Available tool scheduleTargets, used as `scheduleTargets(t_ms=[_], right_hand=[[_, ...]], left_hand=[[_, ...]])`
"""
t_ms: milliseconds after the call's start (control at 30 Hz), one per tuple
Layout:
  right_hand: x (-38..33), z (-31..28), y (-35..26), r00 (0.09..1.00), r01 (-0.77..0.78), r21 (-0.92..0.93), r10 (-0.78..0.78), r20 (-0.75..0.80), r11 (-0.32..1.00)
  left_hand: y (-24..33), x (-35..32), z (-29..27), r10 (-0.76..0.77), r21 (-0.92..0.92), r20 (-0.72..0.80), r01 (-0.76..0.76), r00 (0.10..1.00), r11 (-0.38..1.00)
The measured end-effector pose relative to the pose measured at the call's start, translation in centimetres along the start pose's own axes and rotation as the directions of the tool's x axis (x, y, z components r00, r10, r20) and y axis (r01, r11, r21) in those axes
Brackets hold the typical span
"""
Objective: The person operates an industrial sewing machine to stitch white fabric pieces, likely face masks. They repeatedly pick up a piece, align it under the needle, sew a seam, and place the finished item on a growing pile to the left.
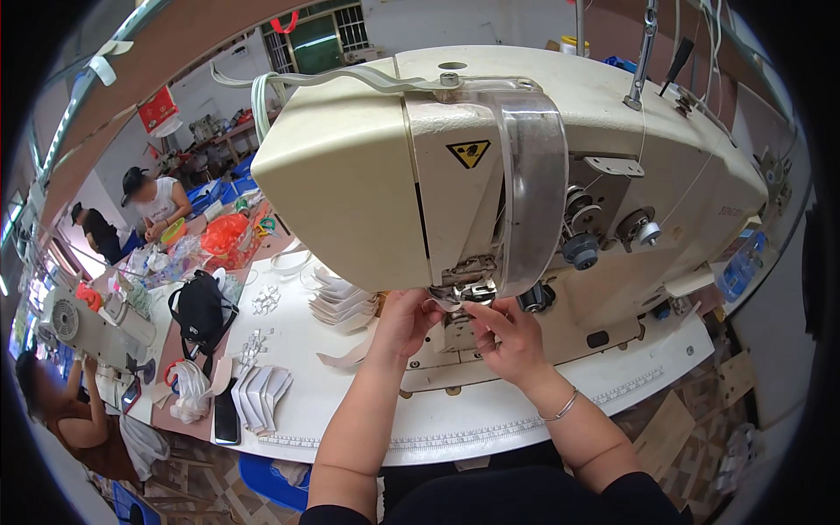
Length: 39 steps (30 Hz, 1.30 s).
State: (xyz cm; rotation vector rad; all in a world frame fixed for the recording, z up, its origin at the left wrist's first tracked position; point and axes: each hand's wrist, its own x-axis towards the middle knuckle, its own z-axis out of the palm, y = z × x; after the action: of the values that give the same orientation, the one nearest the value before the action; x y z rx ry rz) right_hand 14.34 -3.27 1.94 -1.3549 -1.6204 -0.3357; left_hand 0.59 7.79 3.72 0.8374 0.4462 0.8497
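A large cream sewing machine fills the middle of the view, its head hanging over a white table. Both my hands are up under the needle area. My left hand pinches a small white piece just left of the presser foot. My right hand, a thin bracelet on its wrist, points its fingers at the same white piece from the right and touches it. The machine head hides the needle itself.
Stacks of white shaped pieces lie left of my hands, another stack nearer the table edge beside a black phone. A black bag sits further left. Other people work at tables behind.
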Motion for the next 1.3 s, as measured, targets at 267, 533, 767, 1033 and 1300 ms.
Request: scheduleTargets(t_ms=[267,533,767,1033,1300], right_hand=[[0.1,0.4,0.1,0.995,0.057,0.040,-0.054,-0.083,0.998],[0.2,-0.3,-0.2,0.998,0.019,0.007,-0.019,-0.053,1.000],[0.5,-0.9,-0.7,1.000,0.029,-0.020,-0.029,0.005,0.999],[0.3,-0.4,-0.6,1.000,-0.017,-0.029,0.017,0.003,0.999],[0.0,-0.2,-0.4,0.998,0.007,0.021,-0.006,-0.061,1.000]], left_hand=[[-0.1,0.5,-0.3,0.003,0.006,0.006,-0.003,1.000,1.000],[-1.1,-3.7,0.6,-0.035,-0.048,-0.045,0.033,0.998,0.998],[-1.7,-3.7,0.5,0.025,-0.130,-0.078,-0.035,0.997,0.991],[-1.2,-3.2,0.3,0.015,-0.042,-0.048,-0.017,0.999,0.999],[-2.0,-2.6,-0.7,-0.015,-0.247,-0.047,0.003,0.999,0.969]])
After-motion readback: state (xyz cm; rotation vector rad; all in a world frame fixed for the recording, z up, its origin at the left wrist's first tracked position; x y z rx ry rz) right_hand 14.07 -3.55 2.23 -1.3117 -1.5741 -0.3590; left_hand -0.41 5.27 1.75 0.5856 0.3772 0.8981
